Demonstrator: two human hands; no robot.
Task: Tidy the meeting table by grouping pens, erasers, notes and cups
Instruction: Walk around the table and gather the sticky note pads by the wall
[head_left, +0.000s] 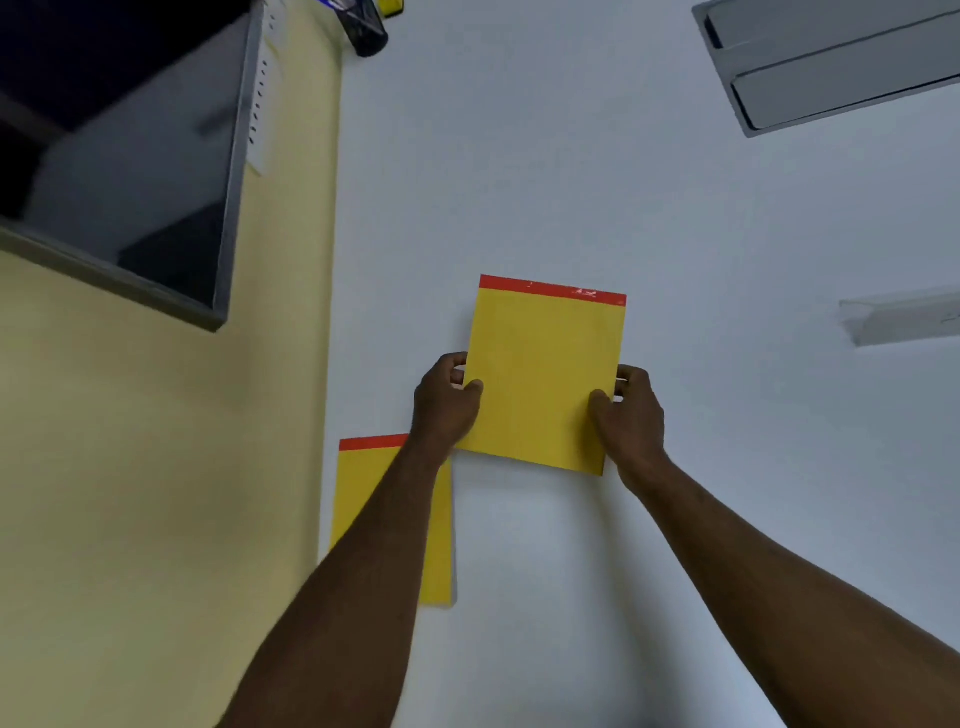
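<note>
While both hands, left hand (448, 402) and right hand (629, 410), are pinching the side edges of the red-banded yellow paper notepad (543, 371), its matching second yellow notepad (395, 519) is lying near-left on the white table (675, 234), long axes roughly parallel, nearer the left arm.
</note>
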